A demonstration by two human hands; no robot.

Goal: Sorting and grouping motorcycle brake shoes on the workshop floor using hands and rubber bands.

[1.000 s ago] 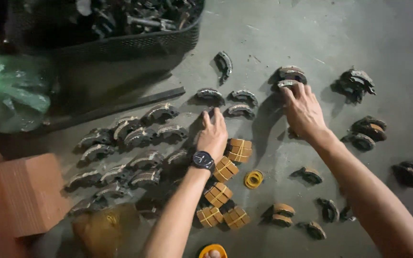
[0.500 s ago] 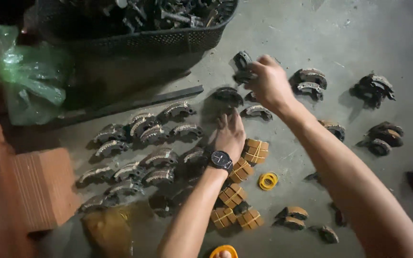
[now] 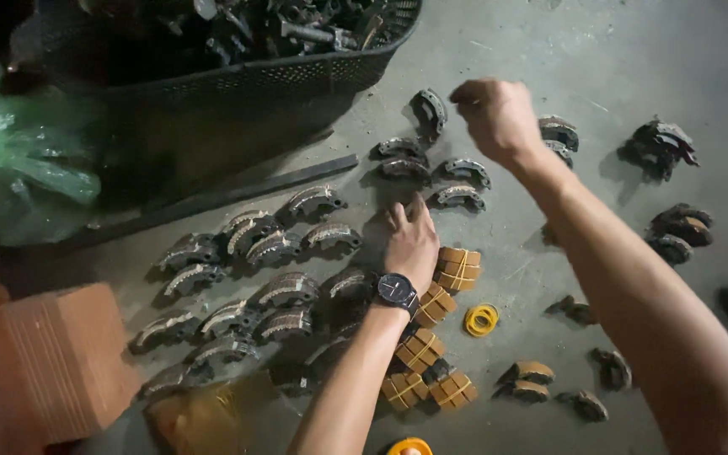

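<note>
A: Change noted: the right hand [image 3: 499,118] has swung leftward, off the pair of curved grey metal brake shoes [image 3: 559,135] at the far right of the row, and now hangs raised and curled into a fist near the single upright brake shoe [image 3: 428,109] by the black mesh basket [image 3: 297,76].

B: Holding anything?

A: Cannot tell; the fingers are folded under and whatever is inside is hidden. The left hand [image 3: 412,240], with a black wristwatch [image 3: 396,289], has stayed flat on the grey concrete floor [image 3: 549,50], fingers spread and empty, beside the banded tan friction-lining bundles [image 3: 457,268].

B: Reading?

A: Likely a pick-up in progress along the far row.

B: Unclear items?

A: Basket contents dark; lower shoes blurred; yellow rubber bands [image 3: 482,319] plain enough.
</note>
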